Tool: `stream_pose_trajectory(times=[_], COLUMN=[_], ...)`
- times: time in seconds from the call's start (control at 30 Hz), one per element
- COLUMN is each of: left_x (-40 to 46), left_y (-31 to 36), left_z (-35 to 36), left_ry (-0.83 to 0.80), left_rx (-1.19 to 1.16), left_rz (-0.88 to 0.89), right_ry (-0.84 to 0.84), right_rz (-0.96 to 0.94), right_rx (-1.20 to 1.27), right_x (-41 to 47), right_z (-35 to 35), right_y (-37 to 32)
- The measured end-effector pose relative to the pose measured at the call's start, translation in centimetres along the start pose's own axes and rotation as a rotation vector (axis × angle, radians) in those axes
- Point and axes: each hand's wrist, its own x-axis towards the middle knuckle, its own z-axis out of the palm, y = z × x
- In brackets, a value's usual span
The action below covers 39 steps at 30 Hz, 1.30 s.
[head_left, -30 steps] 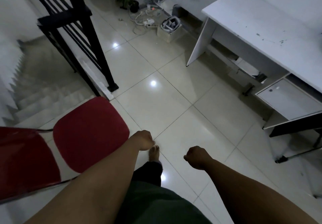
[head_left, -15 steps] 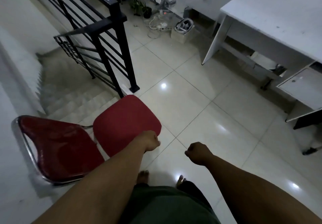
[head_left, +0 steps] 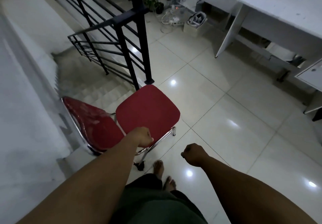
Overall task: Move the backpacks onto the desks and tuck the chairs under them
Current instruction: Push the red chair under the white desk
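Note:
A red chair (head_left: 148,108) with a chrome frame stands on the tiled floor at the head of a staircase, its glossy backrest (head_left: 90,119) to the left. My left hand (head_left: 142,136) is curled into a fist right over the seat's near edge; whether it touches the chair I cannot tell. My right hand (head_left: 193,155) is also a fist, held in the air over the floor to the right of the chair, holding nothing. A white desk (head_left: 278,5) stands at the upper right. No backpack is in view.
A black metal railing (head_left: 132,37) and descending stairs (head_left: 83,84) lie just behind the chair. Cables, a power strip and a small box (head_left: 195,21) sit on the floor by the desk's leg. A white cabinet (head_left: 311,73) sits under the desk. My bare feet (head_left: 158,168) stand beside the chair.
I have turned left and come closer to the chair, which now shows whole. My left fist has come over the seat's near edge. The desk has slid toward the right edge.

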Motion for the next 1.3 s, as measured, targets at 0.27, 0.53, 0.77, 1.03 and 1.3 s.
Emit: stream_pose_trajectory(times=[0.27, 0.53, 0.77, 1.03, 1.3], left_x=[-2.4, -1.2, 1.0, 2.1, 2.2], left_y=[-3.2, -7.3, -11.9, -19.0, -20.2], left_z=[-1.2, -5.5, -10.7, -15.6, -16.1], left_ry=[0.041, 0.052, 0.011, -0.012, -0.132], left_rx=[-0.009, 0.038, 0.192, 0.33, 0.688], left_rz=[0.022, 0.065, 0.183, 0.22, 0.174], right_ry=[-0.059, -0.01, 0.066, 0.078, 0.092], right_rz=[-0.046, -0.039, -0.041, -0.028, 0.035], right_rx=[-0.07, -0.051, 0.052, 0.217, 0.232], right_x=[-1.8, -0.6, 0.8, 0.8, 1.2], right_z=[3.6, 4.9, 8.0, 11.7, 10.4], right_y=[-2.6, -8.8, -17.4, -28.2, -30.8])
